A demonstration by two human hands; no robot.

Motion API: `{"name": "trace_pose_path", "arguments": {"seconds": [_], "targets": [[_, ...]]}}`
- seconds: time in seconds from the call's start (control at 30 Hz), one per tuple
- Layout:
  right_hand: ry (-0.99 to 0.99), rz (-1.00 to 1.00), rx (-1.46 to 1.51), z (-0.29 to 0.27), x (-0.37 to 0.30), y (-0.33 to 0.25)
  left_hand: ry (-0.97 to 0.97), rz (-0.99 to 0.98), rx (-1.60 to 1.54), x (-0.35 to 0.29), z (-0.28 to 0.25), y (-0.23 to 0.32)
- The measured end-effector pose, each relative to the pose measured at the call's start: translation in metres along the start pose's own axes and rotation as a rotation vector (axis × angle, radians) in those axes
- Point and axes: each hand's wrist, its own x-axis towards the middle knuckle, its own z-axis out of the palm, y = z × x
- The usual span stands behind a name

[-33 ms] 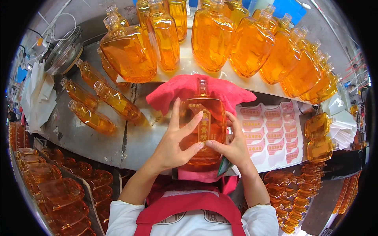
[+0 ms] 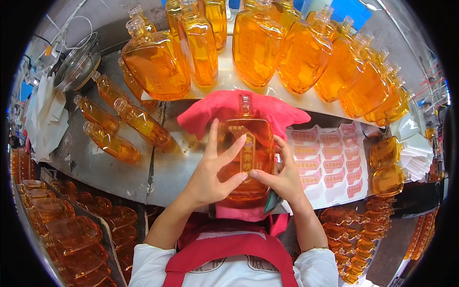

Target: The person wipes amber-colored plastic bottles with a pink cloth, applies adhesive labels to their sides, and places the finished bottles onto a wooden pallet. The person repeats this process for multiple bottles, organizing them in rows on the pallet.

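Both bare forearms rise from the lower edge over a red apron [image 2: 229, 253] and meet at a flat amber bottle [image 2: 245, 158] lying on its back on a pink cloth [image 2: 215, 112], neck pointing away from the person. The left hand [image 2: 210, 177] lies spread across the bottle's left half, fingers long and loosely fanned, the forefinger tip pressing on the gold label [image 2: 247, 153] at the bottle's middle; it presses rather than grips. The right hand [image 2: 282, 179] curls at the bottle's right edge, thumb and forefinger pinched together near the label's lower end, the other fingers bent above. Just right of the hands lies a white sheet of pink stickers [image 2: 330, 162]. To the left, slim amber bottles [image 2: 124, 124] lie tilted on the grey metal table [image 2: 95, 167]. Farther off, a crowded row of big filled bottles [image 2: 258, 48] stands upright along a pale shelf
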Motion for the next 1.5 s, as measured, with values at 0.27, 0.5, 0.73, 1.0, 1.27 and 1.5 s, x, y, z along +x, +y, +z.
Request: {"name": "trace_pose_path", "arguments": {"seconds": [0.27,0.5,0.73,1.0,1.27,1.5], "targets": [[-0.008,-0.089,-0.122,0.002,-0.002,-0.009,-0.011,0.038,0.060,-0.002,-0.003,-0.006],[0.026,-0.042,0.071,0.005,-0.006,-0.005,-0.013,0.051,0.095,-0.003,-0.005,0.000],[0.039,-0.019,0.067,0.006,-0.004,-0.005,-0.016,0.031,0.117,0.001,-0.004,0.002],[0.033,0.013,0.148,0.009,-0.002,-0.011,-0.006,-0.010,0.067,0.001,-0.006,0.003],[0.263,0.622,0.785,-0.056,-0.014,0.023,0.004,0.000,0.125,-0.002,-0.007,-0.001],[0.074,0.360,0.573,-0.067,-0.025,-0.010,-0.007,-0.014,0.062,0.000,-0.007,-0.002]]}}
